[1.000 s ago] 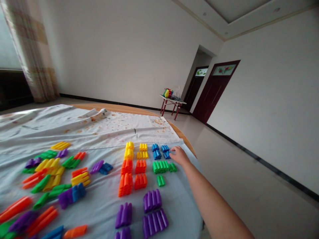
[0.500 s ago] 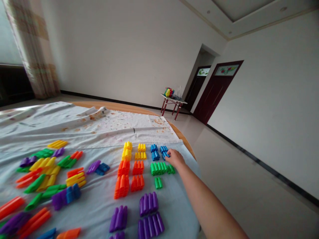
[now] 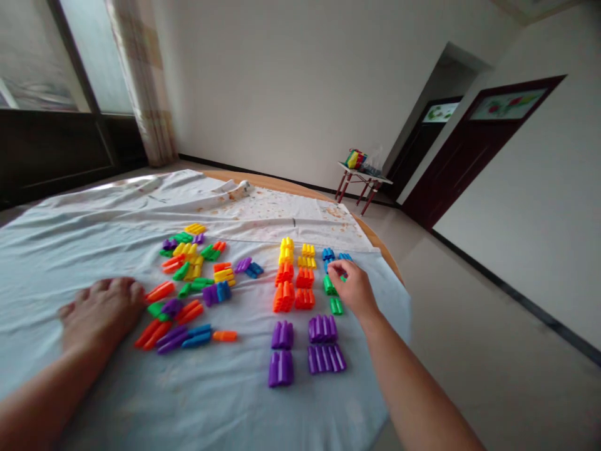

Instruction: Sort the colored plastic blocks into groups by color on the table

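My left hand (image 3: pixel 103 313) lies palm down on the cloth, fingers spread, beside the mixed pile. Closest to it is an orange-red piece (image 3: pixel 160 292) made of joined tubes. My right hand (image 3: pixel 354 287) hovers over the sorted groups at the right, fingers loosely curled and nothing visible in them. It partly covers the green pieces (image 3: pixel 336 306) and the blue pieces (image 3: pixel 327 254). To its left stand yellow pieces (image 3: pixel 307 256) and orange pieces (image 3: pixel 284 297) in rows. Purple pieces (image 3: pixel 323 329) form groups nearer to me.
The pile on the left mixes colours, with yellow pieces (image 3: pixel 193 269) and a purple piece (image 3: pixel 216 293) among them. A wrinkled light cloth (image 3: pixel 206 407) covers the round table (image 3: pixel 282 185). Beyond it, a small folding table (image 3: pixel 364 175) holds bags near a dark red door (image 3: pixel 474 150).
My right hand has drawn back from the blue pieces towards me. My left hand has come into view on the cloth. The view has turned left and shows more of the table.
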